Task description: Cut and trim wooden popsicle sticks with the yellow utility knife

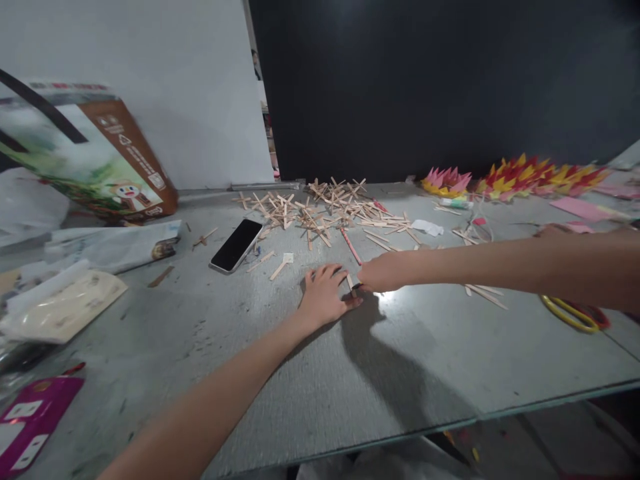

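Wooden stick (351, 285), pointing away, lies between the spread left hand (324, 295) and curled right hand (383, 271) (both holds unclear).

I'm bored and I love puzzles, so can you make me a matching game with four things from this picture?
Column one
1. left hand
2. phone
3. heap of wooden sticks
4. shopping bag

Column two
A. cartoon figure printed on it
B. thumb and fingers spread apart
C. pale and criss-crossed
D. black screen facing up

Right pairs: 1-B; 2-D; 3-C; 4-A
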### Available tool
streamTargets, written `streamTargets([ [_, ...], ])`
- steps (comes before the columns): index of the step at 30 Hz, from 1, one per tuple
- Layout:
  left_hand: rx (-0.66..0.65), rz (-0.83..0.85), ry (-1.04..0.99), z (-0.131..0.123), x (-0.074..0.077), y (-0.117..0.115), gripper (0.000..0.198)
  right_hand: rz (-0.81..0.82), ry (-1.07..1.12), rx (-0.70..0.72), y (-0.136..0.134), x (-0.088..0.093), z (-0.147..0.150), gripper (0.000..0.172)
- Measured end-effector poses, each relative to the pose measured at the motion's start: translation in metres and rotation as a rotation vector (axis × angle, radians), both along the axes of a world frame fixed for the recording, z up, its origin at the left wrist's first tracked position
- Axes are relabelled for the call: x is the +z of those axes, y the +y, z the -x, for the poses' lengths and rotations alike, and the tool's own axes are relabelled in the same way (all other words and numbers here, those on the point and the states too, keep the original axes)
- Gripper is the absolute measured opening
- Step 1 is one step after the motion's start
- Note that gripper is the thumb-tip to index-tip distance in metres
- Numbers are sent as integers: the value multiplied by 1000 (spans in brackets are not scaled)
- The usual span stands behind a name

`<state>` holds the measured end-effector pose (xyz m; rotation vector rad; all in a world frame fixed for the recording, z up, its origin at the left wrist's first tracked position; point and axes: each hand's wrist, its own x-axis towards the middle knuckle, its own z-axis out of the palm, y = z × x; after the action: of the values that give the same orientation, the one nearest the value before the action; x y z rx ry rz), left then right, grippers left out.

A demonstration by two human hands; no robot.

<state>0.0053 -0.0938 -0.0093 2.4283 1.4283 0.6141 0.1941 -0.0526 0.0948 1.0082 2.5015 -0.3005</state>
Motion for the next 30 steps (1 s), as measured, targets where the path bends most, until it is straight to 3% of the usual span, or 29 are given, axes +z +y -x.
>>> streamTargets([
  [9, 18, 9, -60, -1, 1, 1, 62, 479, -40, -337, 4, 8, -18, 55],
  [12, 9, 26, -78, -1, 2, 0, 64, 607, 69, -427, 4, -1, -31, 64],
  [14, 5, 35, -101, 0, 4, 1, 64, 714, 273, -592, 3, -10, -41, 66],
  [18, 2, 66, -216, 0, 7, -1, 68, 653, 615, -734, -10, -26, -55, 62],
  [22, -45, 254, -436, -2, 10, -5, 71, 457, 879, -821, -31, -39, -53, 45],
  [25, -126, 383, -604, -1, 9, -6, 59, 339, 937, -863, -44, -55, -42, 36],
  [28, -83, 393, -717, 2, 6, -3, 35, 398, 933, -810, -49, -70, -29, 35],
  [30, -49, 418, -814, 4, 5, 1, 30, 367, 966, -811, -48, -75, -22, 36],
])
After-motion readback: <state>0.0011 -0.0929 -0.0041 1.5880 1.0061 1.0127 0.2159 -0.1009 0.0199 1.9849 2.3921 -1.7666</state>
